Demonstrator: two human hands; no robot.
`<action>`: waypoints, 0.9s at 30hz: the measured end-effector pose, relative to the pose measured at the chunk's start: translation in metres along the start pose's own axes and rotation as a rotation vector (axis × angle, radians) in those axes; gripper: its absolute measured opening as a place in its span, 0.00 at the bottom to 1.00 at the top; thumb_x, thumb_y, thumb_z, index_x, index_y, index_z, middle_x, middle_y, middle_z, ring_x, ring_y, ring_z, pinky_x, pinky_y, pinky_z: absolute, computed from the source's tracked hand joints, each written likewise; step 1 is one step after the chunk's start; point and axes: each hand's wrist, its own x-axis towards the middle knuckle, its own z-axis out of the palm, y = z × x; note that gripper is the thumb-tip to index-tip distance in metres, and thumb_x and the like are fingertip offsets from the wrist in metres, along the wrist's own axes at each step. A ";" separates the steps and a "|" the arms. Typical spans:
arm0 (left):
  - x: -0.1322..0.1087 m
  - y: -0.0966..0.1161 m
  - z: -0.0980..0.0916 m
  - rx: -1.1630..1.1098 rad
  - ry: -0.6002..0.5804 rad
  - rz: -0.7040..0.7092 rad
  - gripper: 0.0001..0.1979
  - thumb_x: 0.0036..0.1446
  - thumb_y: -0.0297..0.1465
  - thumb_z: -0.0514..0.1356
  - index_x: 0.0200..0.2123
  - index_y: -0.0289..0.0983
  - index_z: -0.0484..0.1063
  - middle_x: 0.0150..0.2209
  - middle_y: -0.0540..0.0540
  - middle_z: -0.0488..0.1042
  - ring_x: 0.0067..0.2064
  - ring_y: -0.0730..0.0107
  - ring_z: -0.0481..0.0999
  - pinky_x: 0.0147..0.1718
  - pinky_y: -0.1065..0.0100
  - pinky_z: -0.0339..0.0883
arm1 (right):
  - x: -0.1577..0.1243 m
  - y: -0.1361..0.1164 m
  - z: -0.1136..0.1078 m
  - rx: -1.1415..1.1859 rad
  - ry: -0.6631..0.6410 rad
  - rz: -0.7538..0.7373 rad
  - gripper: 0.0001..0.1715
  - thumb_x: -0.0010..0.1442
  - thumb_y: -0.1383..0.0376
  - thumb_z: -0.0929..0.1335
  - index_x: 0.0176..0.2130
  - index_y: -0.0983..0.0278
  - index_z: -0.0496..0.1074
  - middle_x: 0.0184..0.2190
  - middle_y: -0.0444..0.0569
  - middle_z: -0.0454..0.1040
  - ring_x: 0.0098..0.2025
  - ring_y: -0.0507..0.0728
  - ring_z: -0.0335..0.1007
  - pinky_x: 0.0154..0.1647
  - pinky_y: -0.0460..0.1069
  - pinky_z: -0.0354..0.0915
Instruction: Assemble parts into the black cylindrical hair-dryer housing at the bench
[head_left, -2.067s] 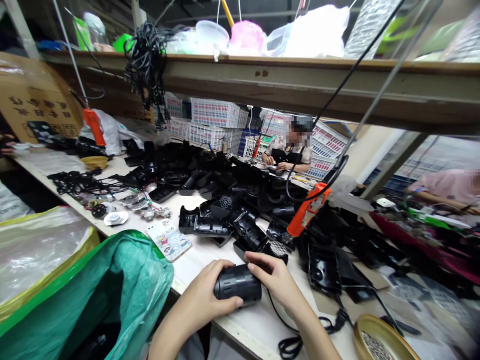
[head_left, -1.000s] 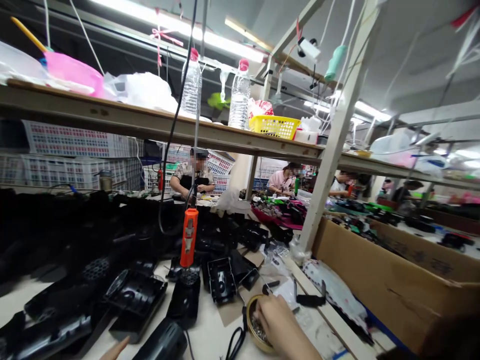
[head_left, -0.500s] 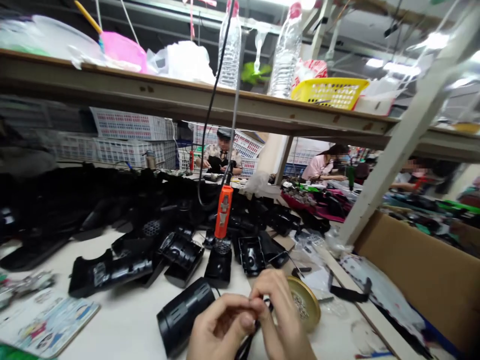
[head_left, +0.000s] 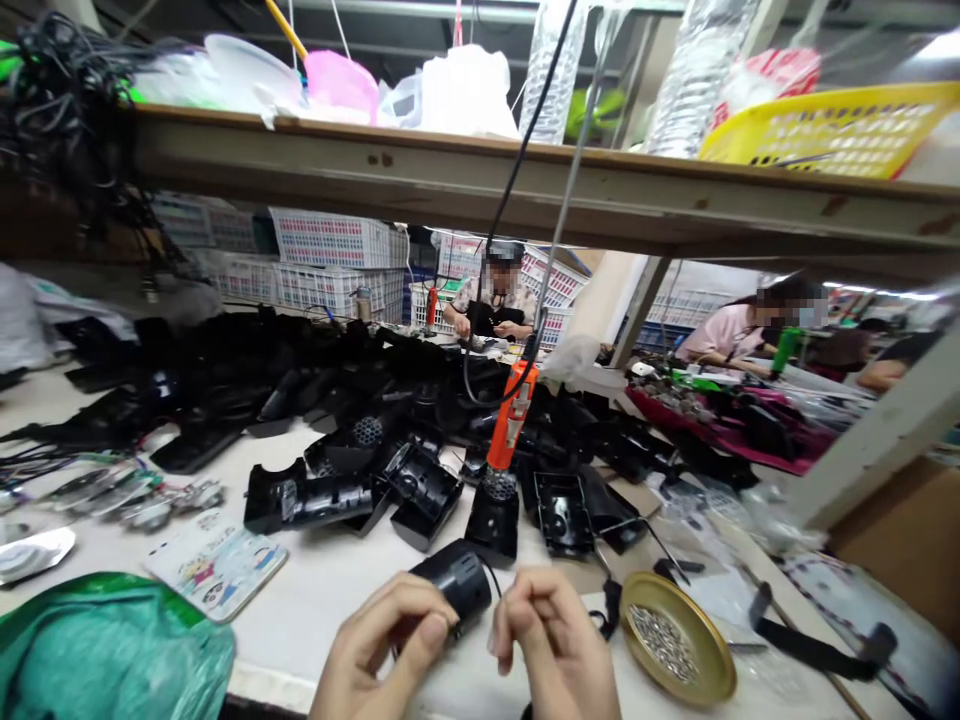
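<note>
Left hand: our left hand [head_left: 382,640] sat at the bottom edge of the view, at about 7 o'clock from the black cylinder housing [head_left: 452,583]. Its fingers were curled round the near end of the housing and the thumb pressed against its side, so it was gripping that part.
Right hand: our right hand [head_left: 551,645] sat at about 5 o'clock from the housing, just beside it but not on it. Its fingertips [head_left: 504,612] were pinched together as if on something very small; we could not tell what, or whether anything was there at all.
Housing, place: it lay on the white bench top [head_left: 322,590], between our two hands and just in front of them.
Housing, long axis: it ran from roughly 7 o'clock to 1 o'clock, the round capped end pointing up and away toward 1 o'clock, and the near end hidden in our left palm.
Nearer hand: the left, already in contact; the right was a short gap off at the capped end's side.
Cord: a thin black cord [head_left: 496,578] curved off the capped end toward our right fingers.
Screw dish: a brass-coloured dish [head_left: 679,642] of small screws lay at 3 o'clock from our right hand, near it.
Hanging driver: an orange screwdriver [head_left: 511,417] hung on its cable at 12 o'clock, tip down, well above the housing.
Beyond: loose black shells [head_left: 420,485] were heaped at 11 to 12 o'clock.
</note>
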 end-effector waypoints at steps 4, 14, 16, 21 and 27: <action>0.009 -0.026 -0.022 0.383 0.088 0.260 0.08 0.65 0.36 0.62 0.34 0.45 0.79 0.35 0.51 0.80 0.41 0.67 0.77 0.42 0.71 0.67 | 0.010 0.017 -0.010 -0.028 0.018 0.256 0.25 0.67 0.43 0.68 0.38 0.62 0.70 0.28 0.45 0.72 0.31 0.54 0.73 0.35 0.48 0.70; 0.027 -0.069 -0.012 0.537 0.217 0.266 0.07 0.66 0.37 0.61 0.38 0.44 0.79 0.38 0.49 0.81 0.44 0.63 0.79 0.47 0.65 0.70 | -0.002 0.052 -0.015 -0.250 0.071 0.100 0.17 0.68 0.49 0.69 0.43 0.60 0.70 0.36 0.50 0.81 0.41 0.56 0.80 0.46 0.46 0.74; 0.032 -0.069 -0.015 0.521 0.247 0.209 0.09 0.65 0.40 0.62 0.37 0.43 0.80 0.38 0.49 0.82 0.43 0.63 0.80 0.46 0.66 0.71 | 0.004 0.052 -0.018 -0.278 0.067 0.064 0.15 0.69 0.52 0.69 0.42 0.61 0.71 0.39 0.51 0.82 0.42 0.57 0.81 0.46 0.46 0.75; 0.028 -0.065 -0.026 0.521 0.244 0.195 0.10 0.67 0.39 0.60 0.37 0.44 0.80 0.39 0.50 0.82 0.44 0.66 0.80 0.46 0.70 0.71 | 0.022 0.053 -0.021 -0.425 0.009 -0.174 0.08 0.71 0.61 0.67 0.46 0.60 0.76 0.43 0.50 0.82 0.44 0.57 0.81 0.49 0.47 0.75; 0.002 -0.066 -0.043 0.740 0.134 0.518 0.09 0.66 0.28 0.62 0.46 0.47 0.77 0.48 0.49 0.77 0.53 0.69 0.75 0.53 0.71 0.69 | 0.031 0.055 -0.020 -0.568 -0.195 -0.502 0.15 0.69 0.76 0.65 0.48 0.59 0.72 0.44 0.49 0.79 0.50 0.57 0.76 0.53 0.51 0.74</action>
